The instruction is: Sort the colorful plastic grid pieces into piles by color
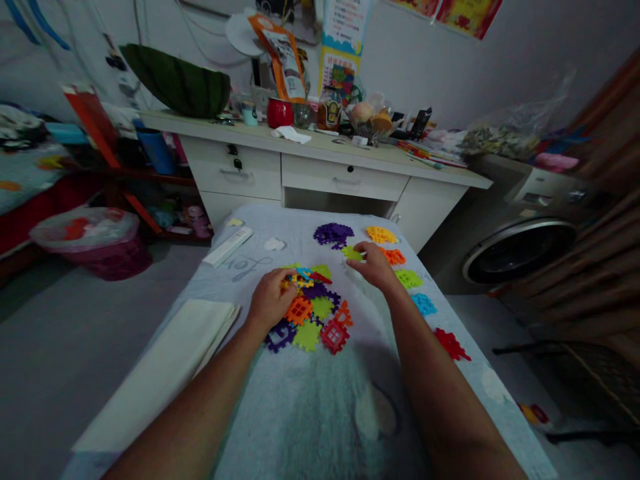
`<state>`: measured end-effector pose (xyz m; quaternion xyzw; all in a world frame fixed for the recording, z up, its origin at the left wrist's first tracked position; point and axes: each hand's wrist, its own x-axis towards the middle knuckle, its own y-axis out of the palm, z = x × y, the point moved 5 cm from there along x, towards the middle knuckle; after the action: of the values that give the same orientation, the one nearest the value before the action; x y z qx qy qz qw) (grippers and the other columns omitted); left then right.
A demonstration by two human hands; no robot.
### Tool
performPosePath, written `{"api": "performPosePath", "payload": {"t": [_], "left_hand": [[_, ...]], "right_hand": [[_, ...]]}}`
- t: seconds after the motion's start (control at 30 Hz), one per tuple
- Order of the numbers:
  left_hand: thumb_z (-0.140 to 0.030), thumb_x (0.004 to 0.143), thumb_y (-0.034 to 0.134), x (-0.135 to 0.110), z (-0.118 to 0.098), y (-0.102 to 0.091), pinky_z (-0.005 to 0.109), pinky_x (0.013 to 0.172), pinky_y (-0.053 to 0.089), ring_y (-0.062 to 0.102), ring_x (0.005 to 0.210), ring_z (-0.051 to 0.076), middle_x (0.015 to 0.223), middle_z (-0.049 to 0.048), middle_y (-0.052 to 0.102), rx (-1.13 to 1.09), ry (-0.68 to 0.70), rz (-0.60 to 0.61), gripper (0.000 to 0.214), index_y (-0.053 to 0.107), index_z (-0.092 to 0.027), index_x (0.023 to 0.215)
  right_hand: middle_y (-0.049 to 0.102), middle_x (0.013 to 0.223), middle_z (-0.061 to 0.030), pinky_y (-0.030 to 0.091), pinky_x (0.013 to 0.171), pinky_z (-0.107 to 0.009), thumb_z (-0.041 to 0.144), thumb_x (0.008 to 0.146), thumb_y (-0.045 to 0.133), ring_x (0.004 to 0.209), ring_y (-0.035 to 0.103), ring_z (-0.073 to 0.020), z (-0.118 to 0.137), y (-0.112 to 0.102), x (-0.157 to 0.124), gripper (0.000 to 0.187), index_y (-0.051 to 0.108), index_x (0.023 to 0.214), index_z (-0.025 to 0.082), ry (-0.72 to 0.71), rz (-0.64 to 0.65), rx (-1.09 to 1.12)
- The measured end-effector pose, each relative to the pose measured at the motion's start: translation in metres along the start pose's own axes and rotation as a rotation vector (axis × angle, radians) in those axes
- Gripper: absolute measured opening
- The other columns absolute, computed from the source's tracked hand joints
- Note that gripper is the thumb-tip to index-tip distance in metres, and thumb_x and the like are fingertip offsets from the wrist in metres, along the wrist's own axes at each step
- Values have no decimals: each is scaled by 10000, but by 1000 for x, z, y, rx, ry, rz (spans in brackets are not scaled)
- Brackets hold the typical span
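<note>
A heap of colourful plastic interlocking tiles (313,310) lies in the middle of a table covered with a pale blue cloth (310,400). My left hand (270,300) rests on the heap's left side, fingers curled over a yellow tile. Just beyond the heap, my right hand (373,265) pinches a lime green tile (351,253). Sorted piles run along the cloth's right side: purple (333,234), yellow (381,234), orange (395,256), green (409,278), blue (424,304) and red (451,344).
A cream folded cloth (165,367) lies at the table's left edge, and a white remote-like bar (229,246) at its far left. Behind stand a cluttered white desk (320,167), a washing machine (525,247) at right and a pink bin (93,240) at left.
</note>
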<state>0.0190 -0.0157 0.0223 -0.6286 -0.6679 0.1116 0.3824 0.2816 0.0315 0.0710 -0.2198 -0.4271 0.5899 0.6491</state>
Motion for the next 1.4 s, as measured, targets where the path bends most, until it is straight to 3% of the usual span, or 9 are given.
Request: {"api": "performPosePath", "payload": {"t": [0.27,0.37,0.47,0.6,0.7,0.93,1.07,1.27,1.4], "left_hand": [[-338,829,485,-1,1,-1,400,996,456,622,1050,248,1092,86,698,9,17,-23,322,671,-186,1043],[-343,826,489,-1,2,-1,399,999,453,625,1043,248,1086,88,702,10,21,-27,332,676,-177,1044],[-342,822,489,0,1,-1,398,989,459,629,1038,248,1087,89,705,0,30,-26,335,679,-173,1041],[-341,809,494,0,1,-1,400,985,464,636,1029,248,1077,82,711,-16,24,-30,319,684,-187,1014],[-344,802,497,0,1,-1,402,984,465,638,1024,252,1072,87,711,-16,21,-40,317,686,-184,999],[-349,819,497,0,3,-1,384,990,459,633,1022,235,1061,77,700,-31,44,-54,297,679,-191,992],[-364,832,498,1,4,-6,381,1001,445,619,1041,231,1048,66,691,-59,44,-115,270,678,-199,948],[-341,794,476,2,11,-12,400,1011,433,610,1062,251,1053,73,684,-53,-42,-163,286,679,-196,935],[-346,783,477,1,17,-12,388,994,447,614,1053,247,1053,67,683,-54,-104,-147,301,678,-200,953]], "right_hand": [[610,1123,-96,430,969,-424,178,705,669,1039,582,-248,-60,-55,15,382,619,1083,188,107,-72,-235],[606,1149,-90,457,929,-391,114,690,618,1004,591,-229,-78,-74,1,452,612,1134,201,126,-8,-243],[619,1166,-91,460,924,-386,81,693,598,1010,590,-227,-82,-79,-20,497,608,1174,203,122,122,-272],[614,1245,-91,424,966,-406,58,704,593,1121,547,-257,-66,-68,-44,533,600,1215,211,80,294,-330],[602,1288,-96,404,958,-449,84,732,605,1175,511,-307,-58,-57,-53,539,590,1251,229,129,361,-413],[581,1353,-81,350,1019,-480,33,748,569,1262,459,-311,-54,-54,-56,501,609,1205,235,103,297,-488],[575,1355,-93,343,1059,-477,48,755,580,1277,465,-278,-33,-51,-52,470,611,1192,217,20,204,-407],[635,1244,-109,374,1062,-414,188,859,586,1191,540,-233,29,0,-58,313,618,1170,178,-200,200,-123],[602,1316,-127,353,1078,-404,166,892,536,1233,508,-235,45,42,-63,384,571,1274,157,-172,195,-44]]}}
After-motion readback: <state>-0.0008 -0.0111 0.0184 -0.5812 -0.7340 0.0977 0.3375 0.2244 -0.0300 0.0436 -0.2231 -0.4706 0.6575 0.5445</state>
